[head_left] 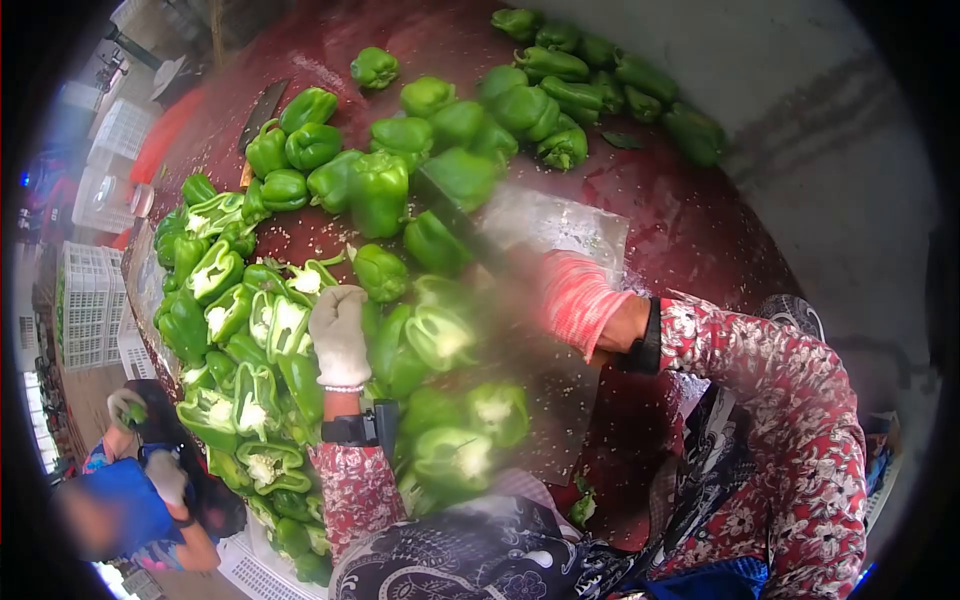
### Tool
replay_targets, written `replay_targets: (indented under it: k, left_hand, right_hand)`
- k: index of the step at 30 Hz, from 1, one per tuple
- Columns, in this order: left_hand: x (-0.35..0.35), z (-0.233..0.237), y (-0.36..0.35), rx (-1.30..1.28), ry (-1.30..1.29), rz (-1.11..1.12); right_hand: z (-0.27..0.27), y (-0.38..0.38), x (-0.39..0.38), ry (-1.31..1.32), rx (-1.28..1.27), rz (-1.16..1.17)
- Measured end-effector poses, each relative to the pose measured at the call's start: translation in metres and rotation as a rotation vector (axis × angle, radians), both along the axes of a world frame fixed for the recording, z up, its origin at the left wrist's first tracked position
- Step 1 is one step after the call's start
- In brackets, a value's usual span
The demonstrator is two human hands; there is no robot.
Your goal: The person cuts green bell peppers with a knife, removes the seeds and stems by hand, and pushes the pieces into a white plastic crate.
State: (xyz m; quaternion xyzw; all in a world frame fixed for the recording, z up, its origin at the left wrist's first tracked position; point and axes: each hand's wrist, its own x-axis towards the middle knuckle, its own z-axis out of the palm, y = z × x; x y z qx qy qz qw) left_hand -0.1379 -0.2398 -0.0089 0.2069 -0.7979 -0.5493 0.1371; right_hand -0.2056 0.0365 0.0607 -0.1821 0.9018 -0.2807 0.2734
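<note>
My left hand (340, 330), in a pale glove, lies over the heap of halved green peppers (285, 325); its fingers are curled and whatever is under them is hidden. A red and white glove covers my right hand (575, 300), which is wrapped round the handle end of a large knife (447, 212). The dark blade, smeared by motion, points up and left over whole green peppers (380, 190). Just beyond the knife lies a clear plastic sheet (590, 225) on the red table (720, 235).
More whole peppers (570, 80) lie at the far edge. Another knife (262, 112) rests at the upper left. A co-worker (130, 490) with gloved hands is at the lower left, near white crates (90, 300). Loose seeds dot the table.
</note>
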Motion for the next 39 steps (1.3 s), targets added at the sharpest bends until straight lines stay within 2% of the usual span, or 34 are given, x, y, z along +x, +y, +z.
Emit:
replay_targets:
  k: [4,6,7,9,10,12,13,15,16,18,19,21,22,24,25,27,29,30,31,33,34,36,39]
  left_hand:
    - [0.000,-0.001,-0.003,-0.060,-0.090,-0.028]
    - [-0.002,0.002,-0.004,-0.068,-0.103,-0.104]
    - [-0.004,0.006,-0.001,-0.062,-0.103,-0.102]
    - [-0.011,0.018,0.020,-0.737,0.143,-0.265]
    - [-0.018,0.019,0.032,-0.736,0.141,-0.261]
    - [-0.036,0.019,0.056,-0.819,0.192,-0.326]
    - [-0.043,0.019,0.062,-0.816,0.189,-0.323]
    - [-0.053,0.020,0.071,-0.874,-0.212,-0.430]
    - [-0.053,0.014,0.067,-0.825,-0.167,-0.409]
    - [-0.051,0.002,0.065,-0.830,-0.144,-0.417]
    - [-0.054,0.002,0.066,-0.838,-0.118,-0.418]
    - [-0.047,0.011,0.070,-0.832,-0.160,-0.410]
    - [-0.043,0.012,0.068,-0.857,-0.169,-0.393]
    - [-0.038,0.011,0.061,-0.904,-0.160,-0.382]
    - [-0.032,0.004,0.052,-0.850,-0.104,-0.351]
    - [-0.031,0.012,0.044,-0.806,-0.060,-0.314]
    - [-0.048,0.032,0.045,-0.810,-0.055,0.028]
    - [-0.062,0.034,0.038,-0.956,-0.017,0.074]
    - [-0.075,0.039,0.032,-0.923,-0.082,0.036]
    - [-0.098,0.047,0.032,-0.907,-0.115,-0.054]
    - [-0.107,0.046,0.033,-0.905,-0.110,-0.057]
    - [-0.117,0.042,0.037,-1.032,-0.298,-0.255]
    - [-0.108,0.035,0.026,-0.960,-0.306,-0.216]
  right_hand:
    - [0.014,-0.018,-0.015,-0.109,0.140,0.008]
    - [0.023,-0.024,-0.029,-0.249,0.203,0.175]
    - [0.021,-0.025,-0.031,-0.249,0.209,0.176]
    - [0.016,-0.026,-0.032,-0.241,0.117,0.171]
    - [0.012,-0.027,-0.032,-0.241,0.119,0.174]
    - [0.006,-0.028,-0.030,0.063,0.275,0.548]
    - [0.005,-0.030,-0.030,0.060,0.278,0.552]
    - [0.007,-0.036,-0.032,-0.123,0.160,0.139]
    - [-0.008,-0.039,-0.041,-0.126,0.159,0.135]
    - [-0.044,-0.045,-0.064,0.027,0.247,0.784]
    - [-0.039,-0.053,-0.064,0.041,0.246,0.771]
    - [-0.033,-0.069,-0.041,-0.094,0.250,0.300]
    - [-0.043,-0.069,-0.032,-0.088,0.244,0.311]
    - [-0.065,-0.061,-0.024,0.072,0.099,0.143]
    - [-0.067,-0.053,-0.023,0.079,0.090,0.139]
    - [-0.058,-0.040,-0.021,0.271,0.120,0.342]
    - [-0.053,-0.030,-0.021,0.330,0.147,0.393]
    - [-0.048,-0.027,-0.022,0.393,0.193,0.446]
    - [-0.039,-0.026,-0.024,0.392,0.199,0.440]
    - [-0.017,-0.029,-0.029,0.121,-0.037,0.000]
    - [-0.022,-0.029,-0.033,0.124,-0.035,-0.004]
    - [-0.041,-0.029,-0.039,0.339,-0.111,0.085]
    - [-0.057,-0.033,-0.033,0.344,-0.179,0.000]
